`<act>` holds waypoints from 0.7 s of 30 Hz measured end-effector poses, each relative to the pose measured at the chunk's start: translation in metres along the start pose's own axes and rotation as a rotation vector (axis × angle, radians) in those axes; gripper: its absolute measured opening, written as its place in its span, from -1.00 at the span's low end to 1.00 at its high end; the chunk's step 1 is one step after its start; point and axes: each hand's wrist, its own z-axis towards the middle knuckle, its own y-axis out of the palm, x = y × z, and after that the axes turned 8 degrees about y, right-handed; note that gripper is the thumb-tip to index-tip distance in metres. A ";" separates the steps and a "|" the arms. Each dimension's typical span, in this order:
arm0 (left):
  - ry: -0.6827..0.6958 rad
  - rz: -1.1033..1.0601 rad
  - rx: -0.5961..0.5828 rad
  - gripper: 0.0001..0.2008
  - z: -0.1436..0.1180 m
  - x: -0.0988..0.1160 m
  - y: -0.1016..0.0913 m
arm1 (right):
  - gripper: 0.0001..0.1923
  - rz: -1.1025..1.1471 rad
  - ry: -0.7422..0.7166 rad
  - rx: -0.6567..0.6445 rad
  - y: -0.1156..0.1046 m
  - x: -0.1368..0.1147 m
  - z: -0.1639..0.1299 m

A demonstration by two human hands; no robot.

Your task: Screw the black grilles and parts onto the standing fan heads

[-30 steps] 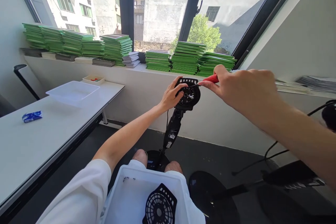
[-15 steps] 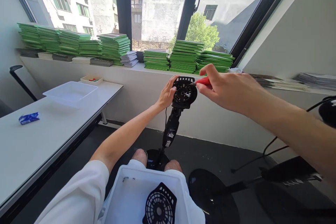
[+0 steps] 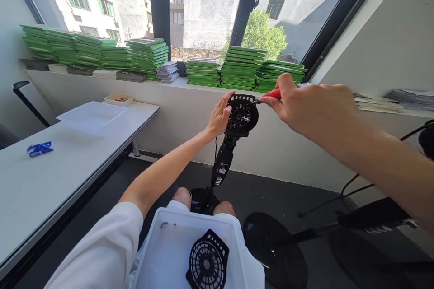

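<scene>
A black fan motor housing (image 3: 251,122) tops a fan stand (image 3: 223,165) in front of me, its inside facing me. My left hand (image 3: 219,116) grips the housing's left edge. Pinched in my right hand (image 3: 307,104) is a red-handled screwdriver (image 3: 272,94), its dark shaft pointing left at the upper right of the housing. Whether the tip touches a screw is too small to tell. On my lap rests a white plastic bin (image 3: 166,248) holding a black slotted motor cover (image 3: 207,262) and a few tiny dark pieces, likely screws, at its far left.
To the left, a white table (image 3: 20,189) bears a clear plastic tray (image 3: 91,117), a small box (image 3: 118,99) with red bits and a blue packet (image 3: 40,148). Green book stacks (image 3: 242,70) line the windowsill. Another black stand base (image 3: 271,244) lies on the floor at right.
My right hand has drawn the screwdriver slightly right and up, showing more of its shaft. The left hand still holds the housing. The whole view has shifted a little.
</scene>
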 end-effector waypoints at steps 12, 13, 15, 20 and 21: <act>0.047 0.036 -0.029 -0.37 -0.001 0.000 -0.001 | -0.37 -0.021 -0.030 0.009 0.007 -0.004 0.000; 0.046 0.045 -0.035 -0.34 -0.001 0.001 -0.002 | -0.30 -0.056 0.017 0.040 0.007 -0.006 0.000; 0.022 0.076 -0.045 -0.30 -0.002 0.001 -0.003 | -0.20 -0.068 0.072 0.052 0.007 -0.007 0.002; -0.003 0.059 -0.046 -0.40 0.000 -0.001 -0.004 | -0.38 0.086 -0.006 -0.154 0.005 -0.004 0.008; -0.001 0.047 -0.043 -0.44 0.000 -0.001 -0.004 | -0.39 0.079 -0.005 -0.171 0.003 -0.004 0.007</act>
